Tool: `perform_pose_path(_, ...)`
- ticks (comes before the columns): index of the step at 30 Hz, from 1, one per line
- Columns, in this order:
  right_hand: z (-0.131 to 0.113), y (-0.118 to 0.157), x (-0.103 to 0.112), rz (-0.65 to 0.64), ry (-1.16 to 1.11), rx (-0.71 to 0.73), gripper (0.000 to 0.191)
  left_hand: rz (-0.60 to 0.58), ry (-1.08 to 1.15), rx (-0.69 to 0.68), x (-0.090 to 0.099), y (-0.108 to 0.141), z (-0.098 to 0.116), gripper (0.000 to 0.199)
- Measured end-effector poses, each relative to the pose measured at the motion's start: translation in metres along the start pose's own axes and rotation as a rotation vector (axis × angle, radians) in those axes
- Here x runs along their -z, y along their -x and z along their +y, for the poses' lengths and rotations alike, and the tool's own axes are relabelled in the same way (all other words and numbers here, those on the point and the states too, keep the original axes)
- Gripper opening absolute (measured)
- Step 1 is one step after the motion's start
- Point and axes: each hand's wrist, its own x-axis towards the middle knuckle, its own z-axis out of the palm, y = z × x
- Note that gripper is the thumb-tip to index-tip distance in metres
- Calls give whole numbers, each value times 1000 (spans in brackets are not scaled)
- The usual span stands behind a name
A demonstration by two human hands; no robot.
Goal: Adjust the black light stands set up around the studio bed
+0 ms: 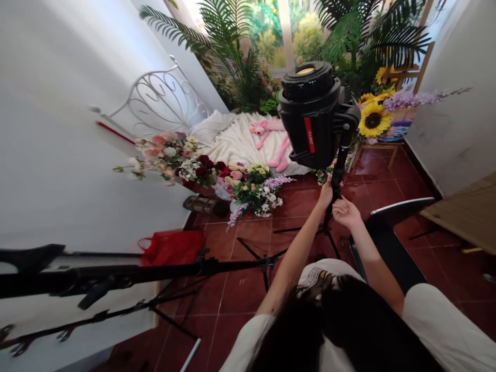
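Note:
A black studio light [308,124] with a red label sits upright on top of a black light stand [341,163]. My left hand [327,190] is closed around the stand's pole, below the lamp. Just lower and to the right, my right hand [346,211] has its fingers curled in against the same pole at a dark collar. Its fingertips are partly hidden, so the exact part they pinch does not show. Below both hands, the stand's legs [329,240] spread over the floor.
Other black stands [228,266] cross the lower left, near a red bag [172,247]. Artificial flowers [251,188] and a bed with a white blanket [228,144] and pink plush toy [267,137] lie ahead. A black chair [391,248] and wooden table [465,212] stand right.

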Motion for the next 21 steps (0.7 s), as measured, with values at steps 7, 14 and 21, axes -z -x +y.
perform_pose_path(7,10,0,-5,51,64,114,48,-32,-152,-130,28,17,-21,44)
perform_pose_path(14,31,6,-9,47,217,273,20,22,-236,175,150,119,-76,43)
perform_pose_path(21,23,-6,1,243,520,106,24,815,-91,511,317,254,-84,26)
